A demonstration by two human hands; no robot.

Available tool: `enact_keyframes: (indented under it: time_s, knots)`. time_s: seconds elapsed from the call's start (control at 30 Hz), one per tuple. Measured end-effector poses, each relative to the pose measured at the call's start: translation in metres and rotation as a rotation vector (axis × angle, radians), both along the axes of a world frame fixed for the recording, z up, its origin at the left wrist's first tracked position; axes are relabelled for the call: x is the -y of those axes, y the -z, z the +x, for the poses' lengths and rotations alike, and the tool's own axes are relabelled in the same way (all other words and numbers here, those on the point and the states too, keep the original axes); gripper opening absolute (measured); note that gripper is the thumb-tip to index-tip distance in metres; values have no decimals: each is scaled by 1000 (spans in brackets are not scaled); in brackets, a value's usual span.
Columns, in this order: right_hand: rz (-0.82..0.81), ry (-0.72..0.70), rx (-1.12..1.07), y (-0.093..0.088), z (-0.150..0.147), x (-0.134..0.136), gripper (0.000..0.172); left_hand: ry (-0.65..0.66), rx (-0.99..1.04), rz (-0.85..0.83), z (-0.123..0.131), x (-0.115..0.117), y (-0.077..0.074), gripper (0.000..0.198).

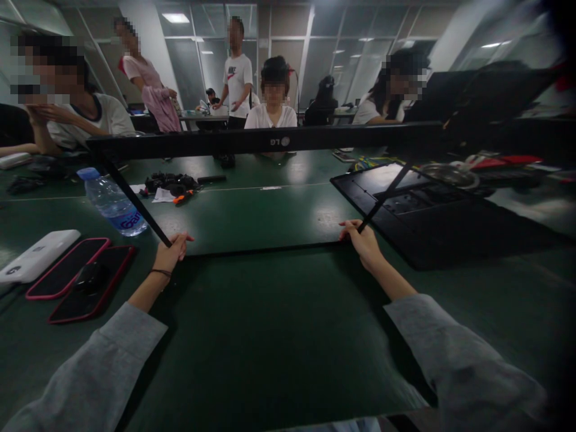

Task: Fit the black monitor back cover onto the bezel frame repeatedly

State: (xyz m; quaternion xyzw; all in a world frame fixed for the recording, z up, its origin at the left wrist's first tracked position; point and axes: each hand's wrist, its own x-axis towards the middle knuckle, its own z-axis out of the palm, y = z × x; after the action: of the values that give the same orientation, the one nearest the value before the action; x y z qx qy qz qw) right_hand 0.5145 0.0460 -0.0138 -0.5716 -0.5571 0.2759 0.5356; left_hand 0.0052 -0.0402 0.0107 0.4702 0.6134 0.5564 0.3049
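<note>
The person is holding a thin black bezel frame (pixel 279 141) by its two lower corners. The left hand (pixel 170 252) is closing its grip around the 7 o'clock corner, and the right hand (pixel 363 240) is pinching the 5 o'clock corner between thumb and fingers. The frame is standing tilted over the green bench (pixel 270 336). Its lower edge is lying on or just above the surface, and its top bar is rising at 12 o'clock.

Such a slim frame is likely to twist, so raising both corners together and at one height would suit it. So would a light pinch on the rails rather than a squeeze. The black back panel (pixel 427 216) is lying close at 2 o'clock and the water bottle (pixel 112 207) close at 10 o'clock, so the side rails are passing near both and need room.

White "LG" lettering is showing at the middle of the top bar. The bottle's blue label is carrying white letters that I cannot read in full. At 9 o'clock, a white box (pixel 38 255) beside two red-edged phones (pixel 67 267) is bearing a small mark, too small to read.
</note>
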Motion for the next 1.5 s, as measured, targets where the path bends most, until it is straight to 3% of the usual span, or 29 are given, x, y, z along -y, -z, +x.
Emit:
enact_keyframes:
  time_s: [0.4,0.67,1.0,1.1,1.23,1.3,1.5]
  knots:
    - [-14,3,-45,-10,-8,5,42,-1,15,-2,2,0,-1,30]
    - [-7,-5,-38,-7,-5,3,47,1,11,8,1,0,-1,34]
    - [-47,-71,-39,-10,-11,6,53,-126,171,-14,-2,-1,-2,51]
    - [-32,-55,8,-7,-10,5,53,-170,129,1,-2,-1,-1,55]
    - [-91,-16,61,-4,-6,2,58,-122,-33,-160,-11,-6,5,49]
    - [-132,-40,33,-4,-4,1,65,-95,1,-234,-16,-8,7,47]
    - [-145,-60,12,-6,-4,2,61,-88,91,-196,-11,-7,3,37]
